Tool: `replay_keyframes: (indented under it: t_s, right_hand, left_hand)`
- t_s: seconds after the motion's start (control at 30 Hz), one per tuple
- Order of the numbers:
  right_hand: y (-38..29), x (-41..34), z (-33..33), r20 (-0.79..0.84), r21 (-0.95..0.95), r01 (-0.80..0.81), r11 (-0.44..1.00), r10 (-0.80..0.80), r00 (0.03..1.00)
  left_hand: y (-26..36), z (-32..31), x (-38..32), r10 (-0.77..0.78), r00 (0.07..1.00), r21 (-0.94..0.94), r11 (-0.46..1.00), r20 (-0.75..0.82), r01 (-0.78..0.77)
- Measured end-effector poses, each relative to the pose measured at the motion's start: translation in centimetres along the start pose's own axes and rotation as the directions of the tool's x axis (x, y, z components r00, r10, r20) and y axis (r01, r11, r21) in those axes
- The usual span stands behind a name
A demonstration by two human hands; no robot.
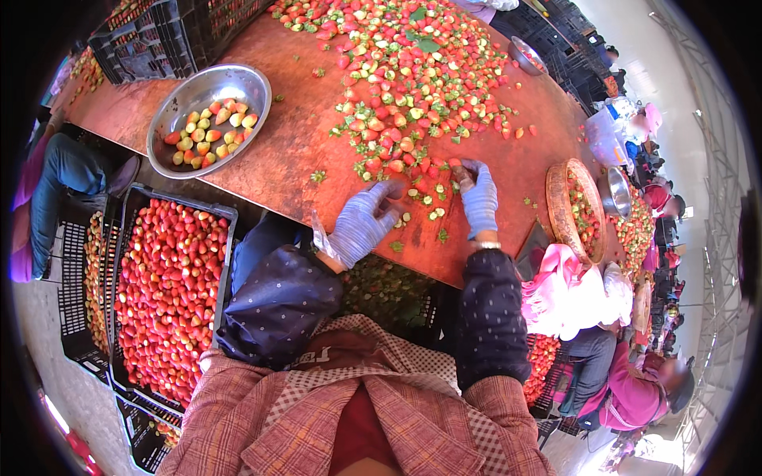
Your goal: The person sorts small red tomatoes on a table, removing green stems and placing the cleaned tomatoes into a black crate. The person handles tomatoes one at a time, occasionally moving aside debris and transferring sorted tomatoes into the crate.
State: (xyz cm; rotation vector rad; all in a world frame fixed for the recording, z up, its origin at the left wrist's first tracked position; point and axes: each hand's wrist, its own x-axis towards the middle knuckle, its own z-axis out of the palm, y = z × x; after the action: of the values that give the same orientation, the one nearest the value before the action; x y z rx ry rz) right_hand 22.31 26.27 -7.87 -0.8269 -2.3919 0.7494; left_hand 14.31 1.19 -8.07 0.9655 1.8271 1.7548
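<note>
My left hand, in a bluish knit glove with clear plastic at the wrist, is over the table's near edge. Its thumb and fingers are apart, with nothing visible between them. My right hand, gloved alike with dark, exposed-looking fingertips, bends at the near right fringe of a strawberry heap. A red strawberry touches its fingertips; whether they grip it is unclear. Between both hands lie cut green strawberry tops and loose leaf bits. The heap mixes red and pale berries, many with green caps.
A steel bowl of capless berries overhangs the table edge at left. Below it stands a black crate full of red strawberries. Another crate is at back left. A round basket and a seated person are at right.
</note>
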Motion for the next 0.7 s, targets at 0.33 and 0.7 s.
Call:
replay_keyframes:
  t_s: [0.33,0.7]
  right_hand:
    - [-7.7,-11.4,-0.6,0.299,0.759,-0.222,0.612,-0.024,0.954]
    - [-6.7,-9.7,-1.0,0.295,0.846,-0.287,0.450,0.054,0.954]
  left_hand:
    - [0.1,0.7,-0.3,0.195,0.979,-0.076,0.979,0.054,-0.191]
    - [-0.7,-0.7,-1.2,-0.126,0.962,-0.816,0.510,0.242,0.272]
